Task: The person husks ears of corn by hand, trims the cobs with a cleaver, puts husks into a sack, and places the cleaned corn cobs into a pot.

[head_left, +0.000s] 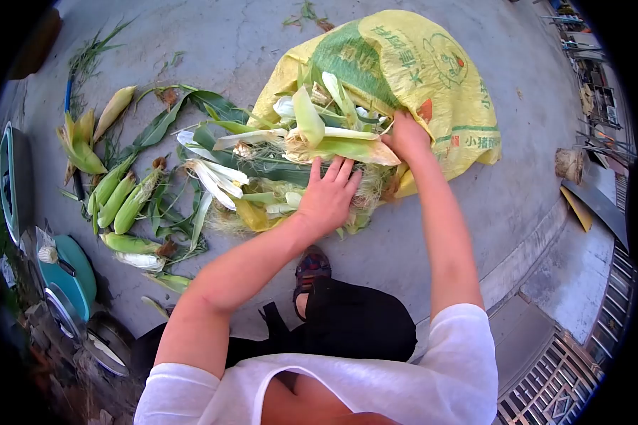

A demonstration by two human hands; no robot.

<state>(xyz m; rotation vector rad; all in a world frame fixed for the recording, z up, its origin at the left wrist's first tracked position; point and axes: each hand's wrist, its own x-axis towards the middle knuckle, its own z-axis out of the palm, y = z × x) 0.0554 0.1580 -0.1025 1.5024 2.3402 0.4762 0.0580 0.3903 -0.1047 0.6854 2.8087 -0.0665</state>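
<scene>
A yellow woven sack (450, 78) with green print lies on the concrete floor, its mouth facing left. Corn husks (308, 120), silk and leaves spill out of that mouth in a heap. My left hand (329, 195) rests on the near side of the heap, fingers spread against the husks. At the sack's rim is my right hand (407, 138), its fingers bent around the yellow edge and partly hidden by it. Left of the heap lie several green ears of corn (127, 202) and long leaves.
Teal basins (71, 273) and a round lidded pan (110, 343) stand at the lower left. A blue-handled tool (69, 95) lies at the upper left. On the right are a log piece (569, 164), boards and a metal grate (553, 382). My shoe (312, 268) is just below the heap.
</scene>
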